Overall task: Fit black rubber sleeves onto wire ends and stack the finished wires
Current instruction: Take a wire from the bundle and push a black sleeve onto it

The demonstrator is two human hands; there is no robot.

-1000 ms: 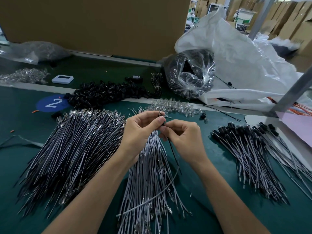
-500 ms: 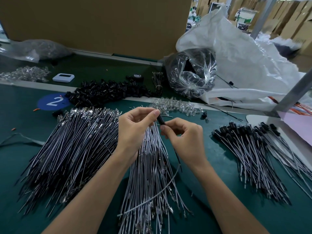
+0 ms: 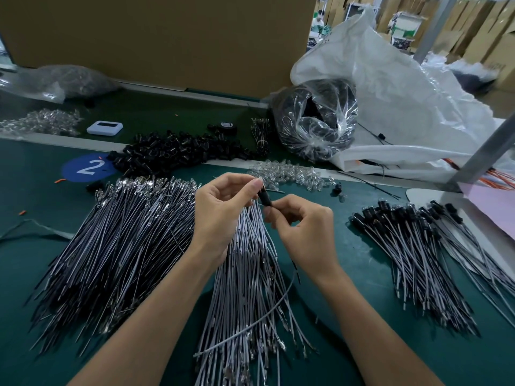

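A dark green table mat runs beneath a brown cardboard wall. On it lie a crumpled white plastic sack, a heap of loose black rubber sleeves and a blue round sticker marked 2. Two fans of bare grey wires lie left and centre. The stack of sleeved finished wires lies to the right.

Both hands are raised above the centre fan. The left hand pinches the top of a short black rubber sleeve. The right hand, fingers curled, pinches its lower end. A single grey wire trails below the right hand.
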